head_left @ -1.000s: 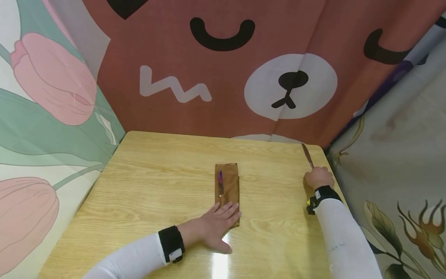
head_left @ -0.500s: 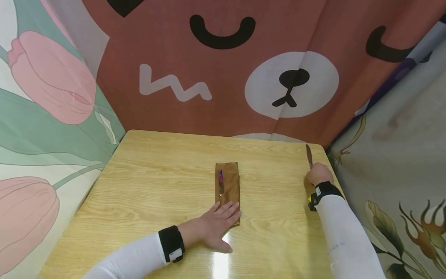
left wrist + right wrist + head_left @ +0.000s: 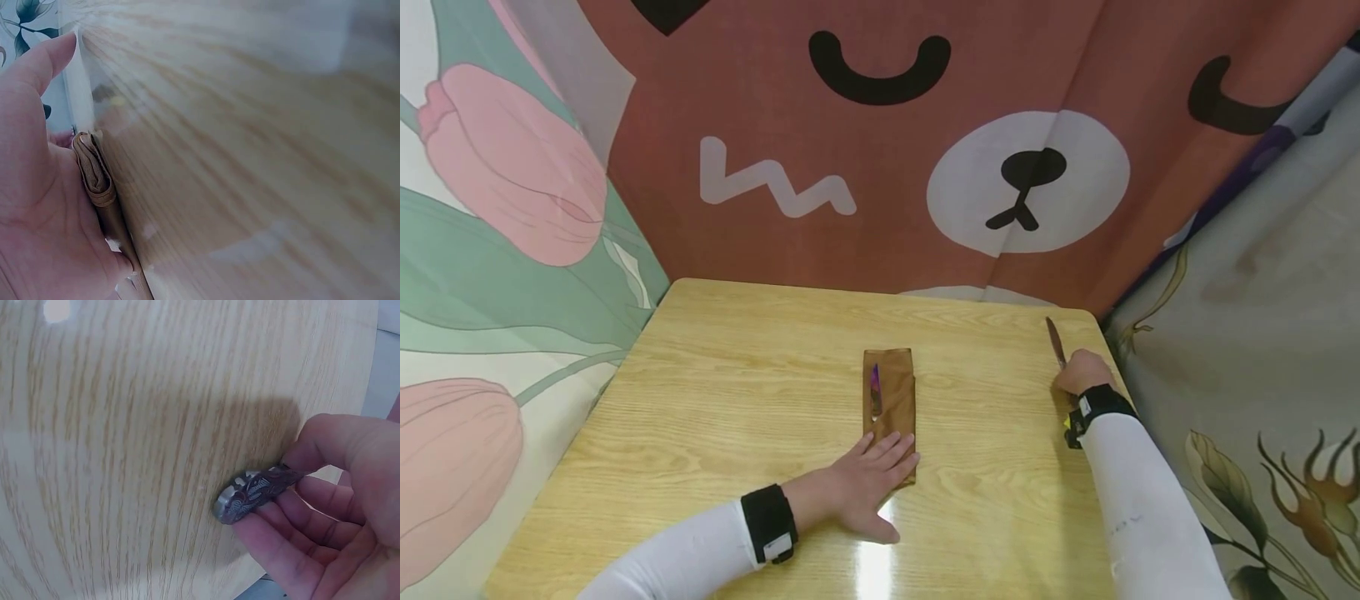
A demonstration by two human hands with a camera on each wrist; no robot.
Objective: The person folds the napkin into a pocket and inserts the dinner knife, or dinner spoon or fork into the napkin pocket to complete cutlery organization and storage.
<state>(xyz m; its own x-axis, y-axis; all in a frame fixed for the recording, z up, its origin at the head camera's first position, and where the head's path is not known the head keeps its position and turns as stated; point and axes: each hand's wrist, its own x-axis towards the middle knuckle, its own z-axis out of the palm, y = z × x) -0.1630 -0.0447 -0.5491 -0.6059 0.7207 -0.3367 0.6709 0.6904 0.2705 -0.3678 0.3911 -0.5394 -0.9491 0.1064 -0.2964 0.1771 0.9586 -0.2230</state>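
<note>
A folded brown cloth point(image 3: 897, 392) lies lengthwise on the table, its layered folds showing at the end in the left wrist view. My left hand point(image 3: 868, 490) rests flat on its near end, fingers straight and thumb out to the side. On the cloth's left part is a narrow, pointed purple-and-dark piece point(image 3: 876, 392); I cannot tell its kind. At the table's right edge my right hand point(image 3: 1084, 372) grips a table knife point(image 3: 1055, 340) by its handle, blade pointing away. In the right wrist view the ornate dark metal handle point(image 3: 250, 495) sits between thumb and fingers.
The wood-grain table point(image 3: 760, 375) has a bright light reflection near the front. A brown curtain point(image 3: 880, 242) with a bear print hangs behind it. Flowered cloths hang along the left and right sides.
My right hand shifts slightly about the same spot, and the knife's tip swings right, then back left. My left hand and the brown cloth stay put.
</note>
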